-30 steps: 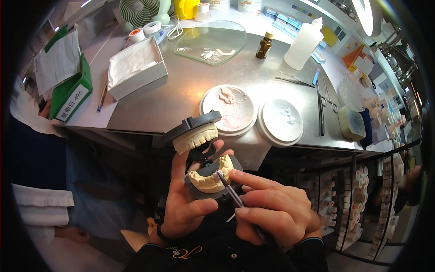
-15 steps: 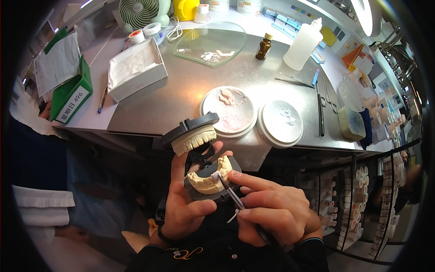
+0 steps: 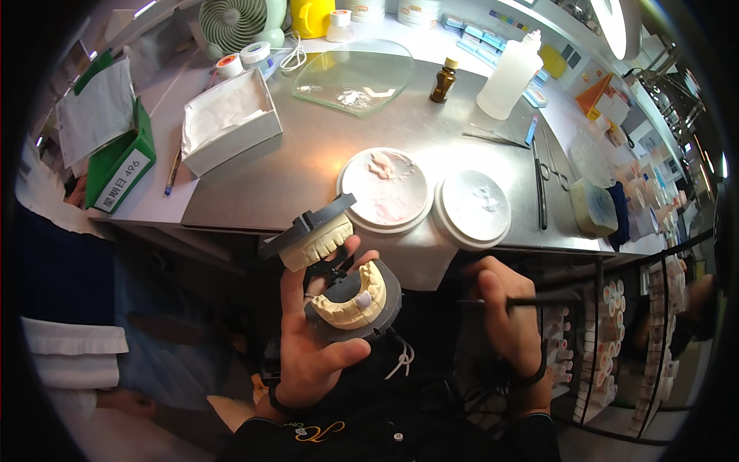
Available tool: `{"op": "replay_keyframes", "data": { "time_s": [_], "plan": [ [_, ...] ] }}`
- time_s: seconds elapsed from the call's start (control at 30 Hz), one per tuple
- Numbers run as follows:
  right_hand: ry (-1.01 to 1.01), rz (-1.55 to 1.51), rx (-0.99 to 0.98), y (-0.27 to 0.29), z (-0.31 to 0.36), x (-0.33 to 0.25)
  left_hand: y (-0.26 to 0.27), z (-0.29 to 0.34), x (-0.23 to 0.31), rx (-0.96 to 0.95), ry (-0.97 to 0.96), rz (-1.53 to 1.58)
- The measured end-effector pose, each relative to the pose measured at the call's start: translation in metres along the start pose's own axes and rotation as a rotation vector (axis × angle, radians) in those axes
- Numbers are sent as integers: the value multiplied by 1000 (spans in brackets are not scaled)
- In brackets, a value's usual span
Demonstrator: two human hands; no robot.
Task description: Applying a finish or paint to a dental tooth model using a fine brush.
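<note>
In my left hand (image 3: 312,363) is a dark grey dental articulator (image 3: 389,302), its two halves hinged apart. The upper cream plaster tooth model (image 3: 317,243) is tilted above the lower plaster model (image 3: 342,316). One pale whitish-lilac tooth (image 3: 364,298) stands out from the cream teeth on the lower arch. Off to the right, apart from the model, my right hand (image 3: 509,319) is closed on a thin dark brush (image 3: 531,302), which lies roughly level. Motion blurs the brush and its tip.
Two round white dishes (image 3: 350,208) with pinkish and white paste stand at the bench's front edge. Behind are a glass slab (image 3: 385,65), a brown bottle (image 3: 443,83) and a white squeeze bottle (image 3: 504,85). A white box (image 3: 231,142) is at left; tweezers (image 3: 493,136) and scissors (image 3: 556,173) at right.
My right hand has pulled the brush off the pale tooth and swung right, turning the brush level. The articulator, still in my left hand, has tilted and shifted slightly left.
</note>
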State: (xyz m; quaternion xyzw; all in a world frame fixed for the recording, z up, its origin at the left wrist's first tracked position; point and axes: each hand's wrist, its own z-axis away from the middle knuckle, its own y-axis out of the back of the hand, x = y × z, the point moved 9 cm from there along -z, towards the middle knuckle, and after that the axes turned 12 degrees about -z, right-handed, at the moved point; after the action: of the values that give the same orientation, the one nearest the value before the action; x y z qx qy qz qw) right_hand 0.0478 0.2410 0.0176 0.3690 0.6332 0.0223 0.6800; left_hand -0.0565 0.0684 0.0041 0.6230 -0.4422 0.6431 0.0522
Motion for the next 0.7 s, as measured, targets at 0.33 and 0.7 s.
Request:
{"op": "replay_keyframes", "data": {
  "time_s": [0.33,0.7],
  "plan": [
    [-329,-740,-333,-50,9,38,4,17,-3,16,-60,-585],
    [-455,-994,-388,-47,28,14,-34,14,17,-123,-424,-1329]
  ]
}}
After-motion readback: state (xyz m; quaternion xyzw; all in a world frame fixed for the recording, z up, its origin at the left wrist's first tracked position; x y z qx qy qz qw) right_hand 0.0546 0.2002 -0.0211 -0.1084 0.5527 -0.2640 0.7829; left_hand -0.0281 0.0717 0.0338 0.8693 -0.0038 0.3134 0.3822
